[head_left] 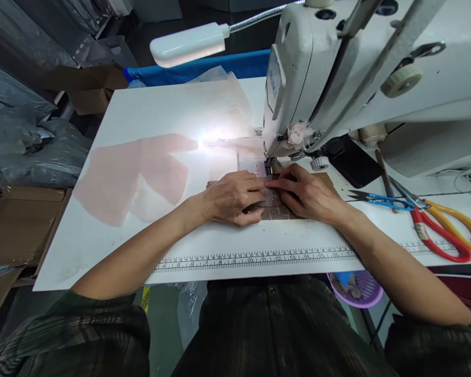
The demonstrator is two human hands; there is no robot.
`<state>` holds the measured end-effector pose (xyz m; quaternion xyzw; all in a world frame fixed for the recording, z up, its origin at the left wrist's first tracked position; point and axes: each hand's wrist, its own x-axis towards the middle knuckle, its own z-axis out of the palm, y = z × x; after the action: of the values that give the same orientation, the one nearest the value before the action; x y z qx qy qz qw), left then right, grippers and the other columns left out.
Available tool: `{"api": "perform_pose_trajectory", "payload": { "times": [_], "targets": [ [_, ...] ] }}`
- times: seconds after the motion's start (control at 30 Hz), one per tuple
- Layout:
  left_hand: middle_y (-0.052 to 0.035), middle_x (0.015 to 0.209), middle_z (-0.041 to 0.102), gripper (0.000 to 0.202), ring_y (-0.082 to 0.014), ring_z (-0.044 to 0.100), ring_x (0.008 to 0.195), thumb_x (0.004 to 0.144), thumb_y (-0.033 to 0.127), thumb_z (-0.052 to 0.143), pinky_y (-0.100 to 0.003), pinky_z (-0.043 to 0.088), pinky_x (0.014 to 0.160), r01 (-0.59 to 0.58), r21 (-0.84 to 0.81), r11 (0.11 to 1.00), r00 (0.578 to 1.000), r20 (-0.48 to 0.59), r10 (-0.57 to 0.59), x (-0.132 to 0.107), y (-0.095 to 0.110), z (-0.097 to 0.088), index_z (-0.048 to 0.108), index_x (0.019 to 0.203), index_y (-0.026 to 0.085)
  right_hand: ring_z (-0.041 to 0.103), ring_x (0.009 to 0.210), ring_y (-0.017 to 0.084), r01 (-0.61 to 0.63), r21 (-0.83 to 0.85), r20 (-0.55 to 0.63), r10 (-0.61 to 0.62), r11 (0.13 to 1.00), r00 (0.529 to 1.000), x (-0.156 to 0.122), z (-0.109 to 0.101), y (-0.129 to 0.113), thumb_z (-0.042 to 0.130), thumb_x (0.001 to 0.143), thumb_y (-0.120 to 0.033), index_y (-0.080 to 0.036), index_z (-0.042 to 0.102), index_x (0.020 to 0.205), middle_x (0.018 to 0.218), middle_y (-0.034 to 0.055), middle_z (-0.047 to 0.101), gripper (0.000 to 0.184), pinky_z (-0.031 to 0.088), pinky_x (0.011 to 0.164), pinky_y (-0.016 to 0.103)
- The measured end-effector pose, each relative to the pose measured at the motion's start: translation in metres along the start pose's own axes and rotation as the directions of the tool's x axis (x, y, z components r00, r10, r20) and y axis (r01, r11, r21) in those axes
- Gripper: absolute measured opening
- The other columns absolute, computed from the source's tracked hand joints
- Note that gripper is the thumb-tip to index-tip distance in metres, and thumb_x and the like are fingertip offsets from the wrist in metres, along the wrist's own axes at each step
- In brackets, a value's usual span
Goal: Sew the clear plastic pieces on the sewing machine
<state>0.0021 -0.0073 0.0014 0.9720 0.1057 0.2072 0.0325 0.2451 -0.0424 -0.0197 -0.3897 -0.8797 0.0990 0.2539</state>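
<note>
My left hand (237, 199) rests just left of the presser foot (270, 166) of a white sewing machine (294, 68). Its fingers are curled down on thin sheer fabric (243, 146), partly hidden under the hand. On the right, my right hand (304, 191) closes thumb and index finger at the fabric's edge in front of the needle. Both hands lie over a brownish plate (286, 212) on the machine bed. Cut pieces of sheer pale pink fabric (118, 167) lie flat to the left.
A white lamp (188, 44) shines over the table (172, 238). Blue-handled snips (388, 200), red-and-yellow scissors (441, 230) and a black phone (353, 161) lie right. A printed ruler (239, 262) follows the front edge. A purple basket (361, 298) sits below; cardboard boxes (27, 225) stand left.
</note>
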Motion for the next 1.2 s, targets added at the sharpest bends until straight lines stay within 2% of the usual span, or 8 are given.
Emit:
{"api": "perform_pose_trajectory", "payload": {
  "times": [0.1, 0.3, 0.5, 0.7, 0.87, 1.1, 1.2],
  "targets": [
    [-0.008, 0.097, 0.074, 0.017, -0.0188, 0.066, 0.08, 0.088, 0.025, 0.06, -0.034, 0.054, 0.077, 0.018, 0.01, 1.0, 1.0, -0.012, -0.018, -0.002, 0.0, 0.001, 0.072, 0.092, 0.016, 0.061, 0.094, 0.025, -0.012, -0.017, 0.002, 0.012, 1.0, 1.0, 0.0, 0.001, -0.001, 0.05, 0.096, -0.023, -0.021, 0.071, 0.127, 0.109, 0.0141, 0.058, 0.037, 0.059, 0.083, 0.043],
    [-0.0107, 0.101, 0.074, 0.022, -0.0213, 0.066, 0.084, 0.09, 0.029, 0.06, -0.037, 0.054, 0.079, 0.048, 0.05, 0.998, 0.999, 0.004, -0.049, -0.002, -0.001, 0.001, 0.073, 0.098, 0.014, 0.061, 0.102, 0.026, -0.042, 0.01, 0.016, 0.042, 0.999, 0.999, -0.001, 0.001, -0.004, 0.047, 0.098, -0.025, -0.026, 0.066, 0.135, 0.112, 0.0134, 0.059, 0.041, 0.059, 0.091, 0.046],
    [-0.0132, 0.105, 0.073, 0.027, -0.0234, 0.065, 0.086, 0.091, 0.031, 0.058, -0.039, 0.052, 0.079, 0.098, 0.091, 0.991, 0.993, 0.049, -0.103, -0.003, -0.002, 0.002, 0.073, 0.104, 0.011, 0.062, 0.105, 0.026, -0.054, 0.029, 0.008, 0.054, 0.998, 0.999, -0.003, -0.002, -0.006, 0.049, 0.098, -0.026, -0.024, 0.068, 0.131, 0.113, 0.0138, 0.06, 0.038, 0.058, 0.095, 0.046],
    [-0.0173, 0.118, 0.07, 0.03, -0.0265, 0.066, 0.097, 0.09, 0.024, 0.058, -0.043, 0.052, 0.085, 0.118, 0.082, 0.99, 0.993, 0.021, -0.12, -0.004, -0.003, 0.005, 0.07, 0.112, 0.008, 0.063, 0.104, 0.026, -0.029, 0.03, -0.014, 0.029, 0.999, 0.999, -0.004, -0.002, -0.005, 0.05, 0.097, -0.024, -0.018, 0.07, 0.128, 0.113, 0.0159, 0.06, 0.037, 0.059, 0.094, 0.046],
    [-0.0158, 0.12, 0.071, 0.036, -0.0259, 0.066, 0.094, 0.092, 0.03, 0.056, -0.043, 0.05, 0.087, 0.138, 0.113, 0.984, 0.989, 0.041, -0.143, -0.003, -0.005, 0.003, 0.069, 0.117, 0.008, 0.063, 0.103, 0.026, -0.044, 0.035, 0.016, 0.043, 0.998, 0.999, -0.005, -0.003, -0.004, 0.05, 0.097, -0.024, -0.022, 0.069, 0.13, 0.115, 0.0144, 0.06, 0.038, 0.059, 0.096, 0.047],
    [-0.0181, 0.125, 0.069, 0.041, -0.0289, 0.065, 0.099, 0.093, 0.035, 0.054, -0.045, 0.047, 0.089, 0.143, 0.141, 0.98, 0.981, 0.11, -0.159, -0.001, -0.009, 0.0, 0.067, 0.12, 0.007, 0.064, 0.103, 0.026, -0.068, 0.028, 0.022, 0.067, 0.997, 0.997, -0.004, -0.003, -0.005, 0.048, 0.098, -0.027, -0.021, 0.068, 0.133, 0.114, 0.0155, 0.06, 0.04, 0.058, 0.097, 0.047],
    [-0.0183, 0.128, 0.067, 0.043, -0.0294, 0.065, 0.1, 0.093, 0.036, 0.054, -0.045, 0.047, 0.09, 0.145, 0.137, 0.98, 0.98, 0.12, -0.162, -0.001, -0.012, -0.001, 0.066, 0.123, 0.007, 0.066, 0.1, 0.026, -0.112, 0.045, 0.031, 0.111, 0.993, 0.993, -0.003, -0.008, -0.007, 0.049, 0.098, -0.028, -0.023, 0.068, 0.133, 0.114, 0.0145, 0.063, 0.04, 0.059, 0.092, 0.045]
  ]
}}
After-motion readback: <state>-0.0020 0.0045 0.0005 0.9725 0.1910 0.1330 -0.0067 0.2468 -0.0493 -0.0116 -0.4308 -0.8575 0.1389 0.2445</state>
